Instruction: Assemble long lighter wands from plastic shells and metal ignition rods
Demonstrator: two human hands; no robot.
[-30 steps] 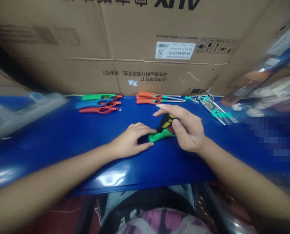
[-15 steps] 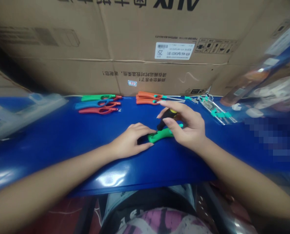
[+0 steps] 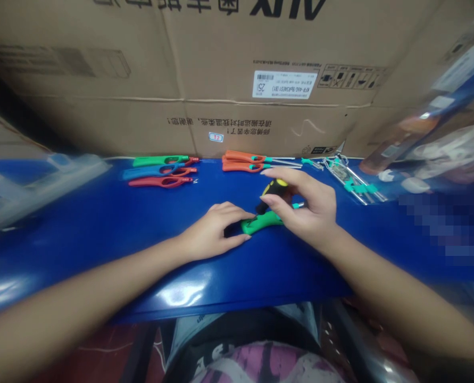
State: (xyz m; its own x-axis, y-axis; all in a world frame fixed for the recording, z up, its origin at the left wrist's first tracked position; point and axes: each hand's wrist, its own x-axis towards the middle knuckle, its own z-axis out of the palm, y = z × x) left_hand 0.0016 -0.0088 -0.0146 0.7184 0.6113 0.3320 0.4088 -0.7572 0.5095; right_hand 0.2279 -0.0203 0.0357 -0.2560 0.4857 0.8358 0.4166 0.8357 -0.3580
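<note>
On the blue tabletop lies a green long-reach lighter, with a teal part and a metal tube at its far right end. My left hand grips the lighter's left end between thumb and fingers. My right hand is closed around a short black and yellow screwdriver, thumb on one side and fingers on the other. The screwdriver leans, with its lower end at the lighter's handle near my left fingertips. The exact contact of its tip is too small to make out.
Behind stands a large cardboard box. Before it lie green, blue and red lighter bodies, orange lighters with metal tubes, and a bag of metal tubes with teal parts. A bottle is at right, clear plastic at left.
My right thumb and fingers have shifted slightly on the screwdriver, whose handle shows more of its yellow part now. My left hand and the lighter stay in place.
</note>
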